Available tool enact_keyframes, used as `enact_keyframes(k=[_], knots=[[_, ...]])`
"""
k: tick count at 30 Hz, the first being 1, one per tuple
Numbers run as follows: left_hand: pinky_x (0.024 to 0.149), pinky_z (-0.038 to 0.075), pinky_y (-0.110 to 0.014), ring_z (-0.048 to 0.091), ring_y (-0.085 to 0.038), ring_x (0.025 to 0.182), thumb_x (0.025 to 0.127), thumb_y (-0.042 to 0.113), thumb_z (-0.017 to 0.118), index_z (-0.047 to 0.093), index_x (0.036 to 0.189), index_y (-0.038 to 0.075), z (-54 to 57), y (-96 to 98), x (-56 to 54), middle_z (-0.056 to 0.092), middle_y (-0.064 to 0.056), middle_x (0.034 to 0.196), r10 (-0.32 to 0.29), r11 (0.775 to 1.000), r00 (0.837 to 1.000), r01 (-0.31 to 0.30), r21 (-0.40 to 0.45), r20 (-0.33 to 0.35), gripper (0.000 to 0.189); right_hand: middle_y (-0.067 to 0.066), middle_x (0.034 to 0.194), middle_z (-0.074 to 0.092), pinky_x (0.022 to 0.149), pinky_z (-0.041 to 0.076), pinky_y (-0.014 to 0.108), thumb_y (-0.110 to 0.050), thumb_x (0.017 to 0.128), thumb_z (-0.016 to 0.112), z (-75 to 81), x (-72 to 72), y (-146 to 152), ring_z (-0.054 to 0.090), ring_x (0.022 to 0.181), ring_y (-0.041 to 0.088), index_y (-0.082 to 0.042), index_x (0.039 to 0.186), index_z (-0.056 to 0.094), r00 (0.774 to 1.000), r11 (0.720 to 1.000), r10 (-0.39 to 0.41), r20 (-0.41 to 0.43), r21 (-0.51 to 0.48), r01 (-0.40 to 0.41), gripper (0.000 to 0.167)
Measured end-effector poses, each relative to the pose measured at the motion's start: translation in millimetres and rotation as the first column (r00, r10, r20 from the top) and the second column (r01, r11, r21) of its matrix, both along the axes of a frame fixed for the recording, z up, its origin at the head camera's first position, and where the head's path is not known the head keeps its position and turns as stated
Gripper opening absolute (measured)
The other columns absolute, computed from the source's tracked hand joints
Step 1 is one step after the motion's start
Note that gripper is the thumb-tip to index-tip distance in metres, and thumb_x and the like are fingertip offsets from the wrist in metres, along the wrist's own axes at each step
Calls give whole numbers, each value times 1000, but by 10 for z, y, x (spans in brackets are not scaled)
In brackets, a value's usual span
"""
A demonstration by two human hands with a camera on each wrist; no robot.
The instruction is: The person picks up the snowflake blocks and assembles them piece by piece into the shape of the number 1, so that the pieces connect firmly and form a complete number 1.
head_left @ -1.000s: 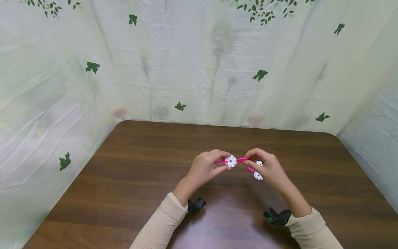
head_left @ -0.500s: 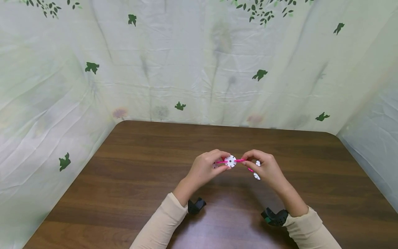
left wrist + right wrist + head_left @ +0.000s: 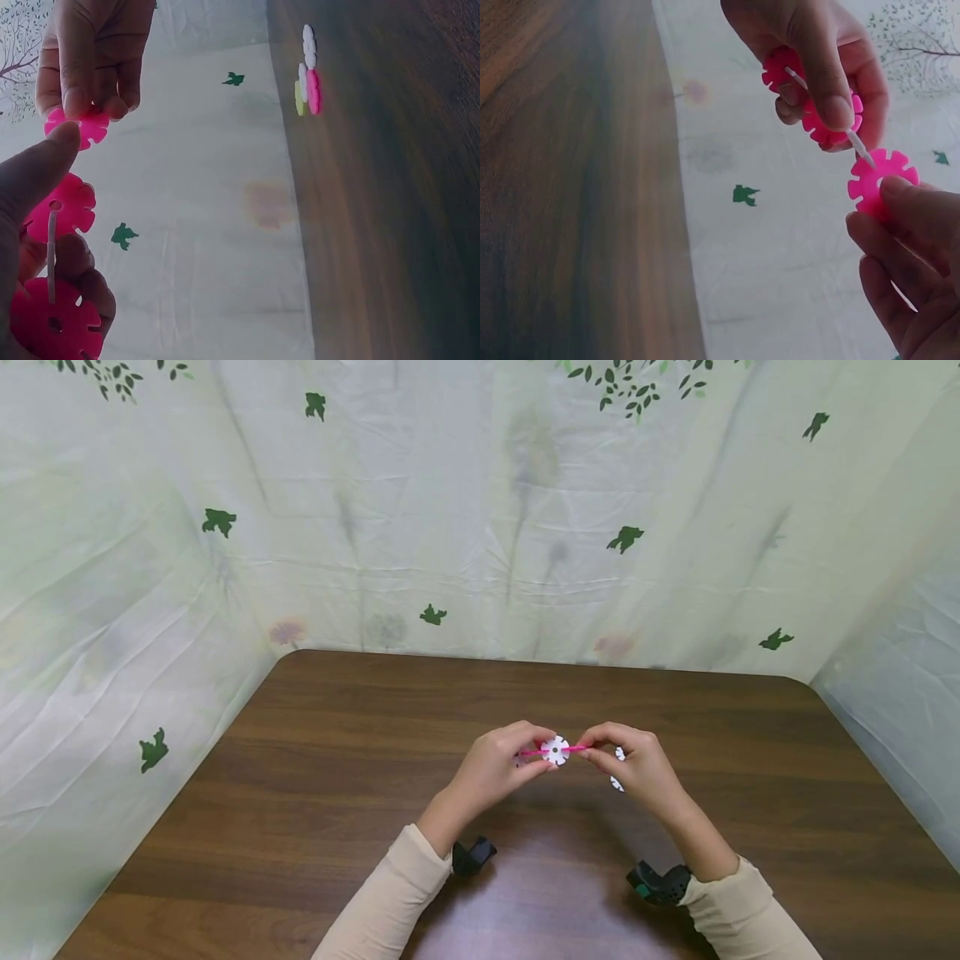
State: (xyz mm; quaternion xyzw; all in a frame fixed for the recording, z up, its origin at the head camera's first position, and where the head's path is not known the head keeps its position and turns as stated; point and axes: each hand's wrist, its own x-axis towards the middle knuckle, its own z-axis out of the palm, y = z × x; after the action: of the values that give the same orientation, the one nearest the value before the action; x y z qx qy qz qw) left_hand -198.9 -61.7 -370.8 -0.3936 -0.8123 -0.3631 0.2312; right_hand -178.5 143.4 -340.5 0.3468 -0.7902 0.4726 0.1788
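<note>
My left hand (image 3: 498,762) pinches a short chain of slotted interlocking discs, held above the table. A white disc (image 3: 556,750) faces the head camera at its right end. The left wrist view shows two pink discs (image 3: 60,319) of the chain with an edge-on white disc (image 3: 51,259) linking them. With thumb and fingers, my right hand (image 3: 637,768) holds one more pink disc (image 3: 864,184). In the right wrist view its rim meets the white disc (image 3: 861,148) of the chain; how deep the slots sit cannot be told. Fingers hide parts of both pieces.
Behind my right hand lie more discs, mostly covered; white ones (image 3: 617,783) peek out. The left wrist view shows this group on the table edge-on, white, pink (image 3: 313,91) and yellow-green. A brown wooden table (image 3: 375,710) meets a pale curtain (image 3: 465,510).
My right hand has shifted slightly left toward the chain, and its pink disc now looks edge-on and closer to the white disc. The discs behind that hand are more hidden. My left hand stays nearly still.
</note>
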Motion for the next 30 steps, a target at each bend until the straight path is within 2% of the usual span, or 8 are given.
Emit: enact_keyframes(k=[11,15,20,24,30], knots=[[65,43,-15,54,-3,72,71,19,77,65,100,9,43,-38,-9,62,4,89,22,1000,1000,-22,-18,13,33,7,78,60,45,42,24,10,73,67,40,4,36,50,54,15,0,85,62,997,1000,2,78,30,-4,17],[69,44,-16,55,-4,76,71,22,77,65,100,10,31,-42,-21,63,4,90,26,999,1000,-27,-27,-17,34,4,77,60,46,41,24,8,74,67,50,9,33,48,55,13,-2,84,63,996,997,-41,74,67,36,15],[70,43,-18,57,-5,83,70,26,77,66,100,10,24,-46,-26,64,3,95,26,999,998,-28,-29,-64,36,4,75,61,48,41,24,5,75,67,72,28,23,49,58,10,-2,84,62,990,996,-70,120,64,62,12],[67,41,-20,58,-4,85,69,26,79,66,100,11,26,-44,-20,64,4,96,39,998,995,-43,-47,-97,37,8,72,59,48,42,25,5,76,66,62,28,21,50,57,12,-1,83,60,984,998,-52,173,40,46,11],[71,41,-22,58,-5,87,69,25,79,65,102,9,56,-17,15,64,2,96,35,995,991,-47,-85,-130,39,9,72,60,47,42,24,6,76,66,12,9,11,54,58,15,0,83,60,977,1000,-21,212,15,18,12]])
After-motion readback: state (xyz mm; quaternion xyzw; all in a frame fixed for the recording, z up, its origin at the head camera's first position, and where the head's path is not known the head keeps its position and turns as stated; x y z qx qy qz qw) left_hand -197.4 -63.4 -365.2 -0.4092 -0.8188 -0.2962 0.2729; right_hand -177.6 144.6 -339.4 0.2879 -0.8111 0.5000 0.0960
